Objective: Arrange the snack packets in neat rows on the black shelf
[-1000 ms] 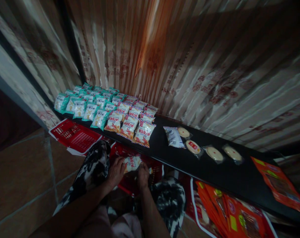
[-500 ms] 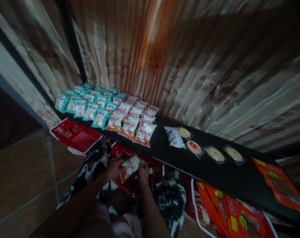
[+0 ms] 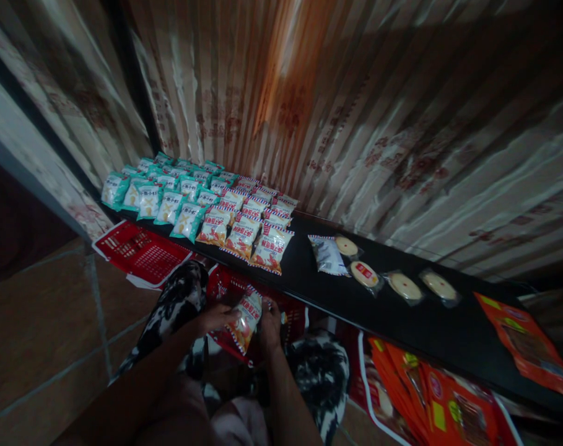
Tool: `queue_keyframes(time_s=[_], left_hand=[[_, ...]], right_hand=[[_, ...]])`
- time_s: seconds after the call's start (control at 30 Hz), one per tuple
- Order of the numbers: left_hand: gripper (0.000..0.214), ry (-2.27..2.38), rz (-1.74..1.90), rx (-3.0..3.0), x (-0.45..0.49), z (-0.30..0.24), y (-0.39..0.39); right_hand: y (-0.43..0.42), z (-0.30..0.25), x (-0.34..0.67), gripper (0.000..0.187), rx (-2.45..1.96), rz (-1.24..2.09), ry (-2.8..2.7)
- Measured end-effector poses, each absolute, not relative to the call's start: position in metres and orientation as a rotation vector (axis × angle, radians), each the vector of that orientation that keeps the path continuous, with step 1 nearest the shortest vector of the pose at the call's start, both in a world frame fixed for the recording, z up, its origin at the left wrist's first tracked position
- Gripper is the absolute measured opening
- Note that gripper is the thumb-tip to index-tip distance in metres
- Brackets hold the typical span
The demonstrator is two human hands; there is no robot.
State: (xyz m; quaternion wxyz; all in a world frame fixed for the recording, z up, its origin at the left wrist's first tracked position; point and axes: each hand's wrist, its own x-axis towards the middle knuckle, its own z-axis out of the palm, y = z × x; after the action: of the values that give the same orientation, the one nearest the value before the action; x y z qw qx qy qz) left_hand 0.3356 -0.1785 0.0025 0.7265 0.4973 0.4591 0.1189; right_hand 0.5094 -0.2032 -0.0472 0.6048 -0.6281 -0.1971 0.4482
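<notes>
A white-and-orange snack bag [image 3: 246, 318] with striped ends is held between my two hands, above a red basket [image 3: 298, 319] at my knees. My left hand [image 3: 220, 317] grips its left side, fingers closed. At the bag's upper right edge, my right hand [image 3: 270, 322] has its fingers curled against it. On the black shelf just beyond stand matching snack bags [image 3: 270, 248] in rows. Left of them are rows of teal-and-white snack bags [image 3: 188, 221].
To the right on the shelf [image 3: 318, 296] lie a silvery bag [image 3: 328, 255], several wrapped round cakes [image 3: 404, 287] and an orange packet [image 3: 527, 344]. A red basket [image 3: 142, 251] sits at left; another basket [image 3: 365, 378] with orange packets [image 3: 430, 396] is at lower right. A pleated curtain [image 3: 337, 118] hangs behind.
The snack bag in my hands has turned more upright and moved slightly right and nearer. My left hand has shifted a little with it. The bags on the shelf have stayed put.
</notes>
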Motion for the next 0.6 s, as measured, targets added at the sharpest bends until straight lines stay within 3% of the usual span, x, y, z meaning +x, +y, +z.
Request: queue_keyframes(time_s=[0.3,0.6], left_hand=[[0.064,1.128,0.370,0.921,0.338,-0.007,-0.189],[0.071,1.306,0.553,0.857,0.341,-0.031,-0.186]], right_hand=[[-0.206,-0.032,0.504,0.051,-1.393,1.185,-0.376],[-0.211,-0.017,0.490,0.042,-1.273,1.503,-0.453]])
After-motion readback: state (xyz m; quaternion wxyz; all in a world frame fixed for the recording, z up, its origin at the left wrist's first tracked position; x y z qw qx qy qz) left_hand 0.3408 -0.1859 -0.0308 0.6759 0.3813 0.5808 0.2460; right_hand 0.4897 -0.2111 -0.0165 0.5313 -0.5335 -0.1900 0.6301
